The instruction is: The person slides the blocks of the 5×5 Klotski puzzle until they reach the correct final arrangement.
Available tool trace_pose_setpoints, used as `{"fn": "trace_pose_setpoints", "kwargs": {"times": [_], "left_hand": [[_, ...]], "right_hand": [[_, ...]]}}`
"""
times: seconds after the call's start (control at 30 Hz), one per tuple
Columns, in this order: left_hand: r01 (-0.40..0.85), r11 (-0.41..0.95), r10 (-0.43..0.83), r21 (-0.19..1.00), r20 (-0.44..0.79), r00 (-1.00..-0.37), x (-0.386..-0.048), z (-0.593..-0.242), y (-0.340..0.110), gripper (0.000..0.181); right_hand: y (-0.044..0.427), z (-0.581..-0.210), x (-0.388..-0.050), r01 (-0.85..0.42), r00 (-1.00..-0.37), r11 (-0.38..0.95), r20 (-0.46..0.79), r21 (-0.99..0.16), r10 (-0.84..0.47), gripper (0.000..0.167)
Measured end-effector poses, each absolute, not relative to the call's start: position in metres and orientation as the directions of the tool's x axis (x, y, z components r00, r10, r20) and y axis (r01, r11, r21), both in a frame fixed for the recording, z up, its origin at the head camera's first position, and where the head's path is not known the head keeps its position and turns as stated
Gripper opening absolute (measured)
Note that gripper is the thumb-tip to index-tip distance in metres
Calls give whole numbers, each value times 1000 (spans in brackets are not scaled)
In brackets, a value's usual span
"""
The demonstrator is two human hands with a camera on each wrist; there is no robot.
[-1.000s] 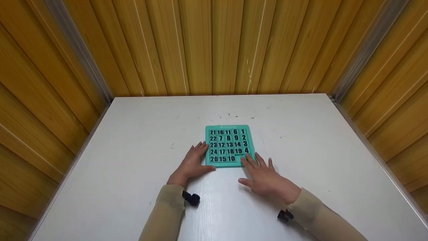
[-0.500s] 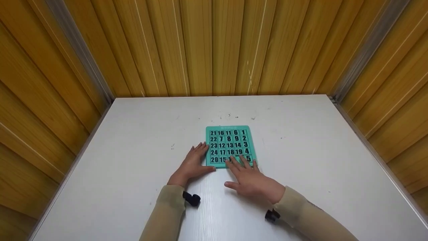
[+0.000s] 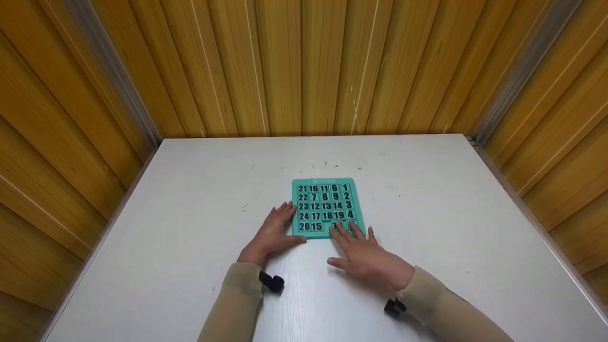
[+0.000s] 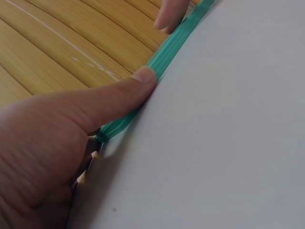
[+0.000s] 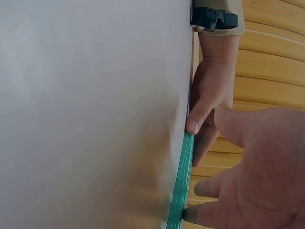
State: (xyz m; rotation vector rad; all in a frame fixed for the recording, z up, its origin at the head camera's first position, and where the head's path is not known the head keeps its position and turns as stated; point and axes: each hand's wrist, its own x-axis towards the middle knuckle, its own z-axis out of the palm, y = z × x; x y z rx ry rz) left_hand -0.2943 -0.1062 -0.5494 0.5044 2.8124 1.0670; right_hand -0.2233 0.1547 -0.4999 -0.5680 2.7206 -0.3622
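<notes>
A green number sliding puzzle (image 3: 323, 181) lies flat on the table in the head view. Its bottom row has a gap (image 3: 326, 228) in the third place, right of the 15 tile (image 3: 316, 227). My left hand (image 3: 271, 233) frames the near left corner, fingers along the left side and thumb on the near edge. In the left wrist view that thumb (image 4: 119, 98) lies straight against the green edge. Fingertips of my right hand (image 3: 368, 256) rest over the bottom row's right end, partly covering the 10 tile (image 3: 336, 225) and the last tile. Its fingers look extended and spread.
The white table (image 3: 199, 199) stretches around the puzzle and bears small dark marks beyond it. Yellow wood-look panels (image 3: 313, 66) enclose the back and sides. A small black wrist camera (image 3: 273, 282) sits at the left cuff, another (image 3: 394, 307) at the right.
My right hand moves left onto the 10 tile, then back right, and the tile slides one place right. The gap shifts from fourth to third place. My left hand keeps its place.
</notes>
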Motion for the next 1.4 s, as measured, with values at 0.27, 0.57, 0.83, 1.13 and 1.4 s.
{"fn": "trace_pose_setpoints", "kwargs": {"times": [0.27, 0.57, 0.83, 1.13, 1.4], "left_hand": [[274, 700, 333, 659, 37, -942, -294, -549, -107, 99], [301, 700, 351, 647, 55, -935, -294, -548, -107, 98], [300, 695, 349, 653, 58, -935, -293, -548, -107, 98], [311, 684, 356, 660, 70, -932, -292, -548, -108, 97], [321, 702, 362, 636, 70, -930, -294, -548, -107, 96]], "right_hand": [[162, -499, -223, -341, -862, 890, -278, -303, -424, 84], [150, -494, -222, -355, -852, 874, -269, -333, -448, 83], [130, -494, -224, -405, -829, 853, -261, -330, -494, 84], [120, -495, -226, -417, -815, 848, -277, -329, -508, 84], [125, -500, -228, -418, -825, 852, -261, -316, -502, 85]]}}
